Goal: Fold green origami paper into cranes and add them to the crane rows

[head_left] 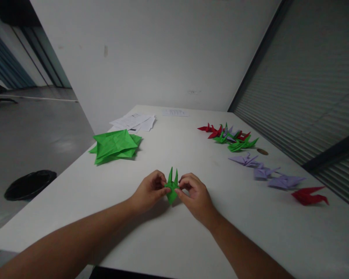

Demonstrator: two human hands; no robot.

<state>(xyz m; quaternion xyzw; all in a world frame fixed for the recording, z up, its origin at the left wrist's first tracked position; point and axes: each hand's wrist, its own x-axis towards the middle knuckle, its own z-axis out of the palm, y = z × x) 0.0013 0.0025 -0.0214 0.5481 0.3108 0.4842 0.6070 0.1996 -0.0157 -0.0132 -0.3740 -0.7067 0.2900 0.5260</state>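
Between my two hands is a green folded paper crane (171, 195), with two narrow points standing up and a wider point facing me. My left hand (151, 190) pinches its left side between thumb and fingers. On the opposite side, my right hand (196, 195) pinches the right edge in the same way. Both hands are just over the white table (192, 240), near its front. Parts of the paper are hidden behind my thumbs and fingertips.
Creased green paper sheets (113, 146) lie at the left, with printed papers (132, 122) behind. Several finished cranes (229, 135) cluster back right; lilac cranes (285, 181) and a red crane (310, 196) line the right side. A black-lined bin (30, 185) stands left of the table.
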